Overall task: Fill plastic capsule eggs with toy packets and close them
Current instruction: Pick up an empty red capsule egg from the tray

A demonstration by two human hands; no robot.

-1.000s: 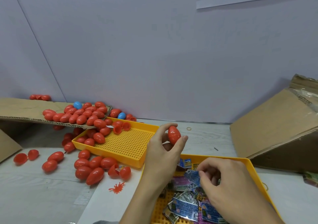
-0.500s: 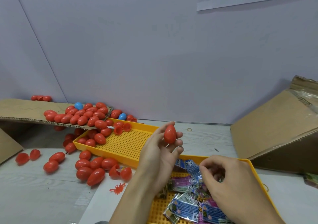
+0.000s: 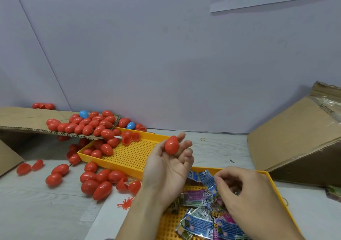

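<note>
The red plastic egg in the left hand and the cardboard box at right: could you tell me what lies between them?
Head view: bare table, one rubber band.

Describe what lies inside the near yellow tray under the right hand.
The near yellow tray holds a heap of toy packets. The right hand pinches one and covers whatever lies beneath it.

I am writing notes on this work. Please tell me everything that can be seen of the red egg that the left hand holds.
The red egg is a smooth, glossy plastic capsule. It looks closed and whole; no seam line is clear. The left hand, palm up, holds it on the fingers, the thumb against its left side. It is tilted, held in the air above the near edge of the far yellow tray, touching only that hand. What is inside cannot be seen.
</note>
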